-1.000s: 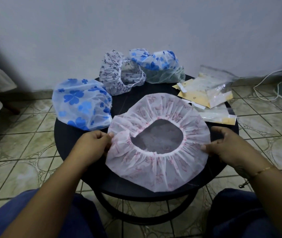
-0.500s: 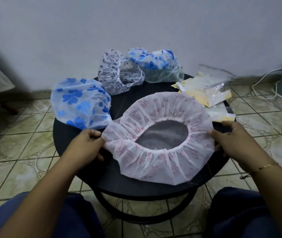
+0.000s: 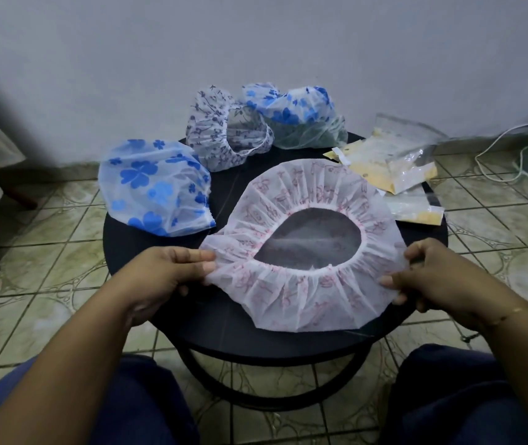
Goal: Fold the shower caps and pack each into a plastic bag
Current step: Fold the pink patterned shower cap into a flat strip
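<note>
On the far left of the round dark worktop (image 3: 134, 245), a blue-flowered cap (image 3: 155, 191) lies puffed and unfolded, partly overhanging the rim, seemingly parked to wait its turn. Just right of it, the left hand (image 3: 166, 277) pinches the left edge of the pink-printed cap (image 3: 307, 300), thumb on top and fingers beneath: a narrow grip holding only the thin film. That cap sits at the front middle of the worktop, opening upward so the elastic ring shows, and it is pulled out flat between the two hands, most likely to smooth the gathers and find a clean fold line. Behind it, toward the wall, a grey-sprigged cap (image 3: 214, 136) stands on its rim, touching a second blue-flowered cap (image 3: 298, 120) heaped beside it. At the right edge, the right hand (image 3: 429, 277) holds the opposite side of the pink cap in a matching narrow pinch, with a thin bracelet (image 3: 506, 316) at the wrist. Beyond that hand lie the plastic bags (image 3: 394, 162), stacked loosely within reach for packing. None of the four caps visible looks folded or bagged yet.
</note>
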Tool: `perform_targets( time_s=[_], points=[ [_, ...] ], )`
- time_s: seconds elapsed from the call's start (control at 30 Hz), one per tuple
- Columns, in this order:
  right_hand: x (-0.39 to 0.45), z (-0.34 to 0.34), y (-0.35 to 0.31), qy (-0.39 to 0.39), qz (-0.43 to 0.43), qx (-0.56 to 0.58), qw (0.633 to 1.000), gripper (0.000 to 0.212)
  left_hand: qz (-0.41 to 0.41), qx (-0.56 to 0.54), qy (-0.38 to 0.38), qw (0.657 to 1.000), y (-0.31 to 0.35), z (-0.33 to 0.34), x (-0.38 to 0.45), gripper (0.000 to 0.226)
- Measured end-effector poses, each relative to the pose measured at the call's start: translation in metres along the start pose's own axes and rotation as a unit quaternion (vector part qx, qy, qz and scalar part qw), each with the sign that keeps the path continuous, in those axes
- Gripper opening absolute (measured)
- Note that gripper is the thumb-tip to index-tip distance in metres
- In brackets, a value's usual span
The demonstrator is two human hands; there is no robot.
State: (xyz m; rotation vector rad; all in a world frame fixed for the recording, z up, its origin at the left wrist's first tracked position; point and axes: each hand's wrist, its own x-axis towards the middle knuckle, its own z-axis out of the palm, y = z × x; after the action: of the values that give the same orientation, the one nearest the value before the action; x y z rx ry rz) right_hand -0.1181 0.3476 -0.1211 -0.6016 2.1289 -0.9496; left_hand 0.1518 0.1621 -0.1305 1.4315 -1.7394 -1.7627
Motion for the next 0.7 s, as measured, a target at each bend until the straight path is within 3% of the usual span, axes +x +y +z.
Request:
perform_targets(
  time_s=[0.17,0.3,0.37,0.47,0.53,0.63,0.7],
  points=[
    [0.011,-0.002,0.001,0.056,0.002,0.035,0.998,0.045,-0.019,0.039,-0.013,0.999,-0.001,-0.010,0.000,0.033],
    [0.018,0.006,0.004,0.112,-0.036,0.051,0.992,0.040,0.020,0.051,-0.018,0.998,-0.001,-0.002,-0.002,0.031],
    [0.008,0.006,0.001,0.073,-0.036,0.031,0.996,0.038,0.041,0.057,0.003,0.998,-0.001,0.003,-0.004,0.033],
    [-0.012,0.006,-0.005,-0.072,-0.018,0.003,0.997,0.039,0.055,0.083,0.045,0.994,-0.005,0.014,-0.005,0.034],
    [-0.017,0.011,-0.005,-0.100,-0.016,0.016,0.995,0.039,0.056,0.070,0.065,0.994,-0.007,0.024,-0.007,0.027],
    [-0.010,0.022,-0.003,-0.004,-0.046,0.063,0.997,0.035,0.066,0.074,0.067,0.993,-0.007,0.032,-0.010,0.007],
    [-0.004,0.023,-0.005,0.076,-0.059,0.129,0.987,0.031,0.077,0.091,0.067,0.991,-0.007,0.032,-0.011,0.009]
  ],
)
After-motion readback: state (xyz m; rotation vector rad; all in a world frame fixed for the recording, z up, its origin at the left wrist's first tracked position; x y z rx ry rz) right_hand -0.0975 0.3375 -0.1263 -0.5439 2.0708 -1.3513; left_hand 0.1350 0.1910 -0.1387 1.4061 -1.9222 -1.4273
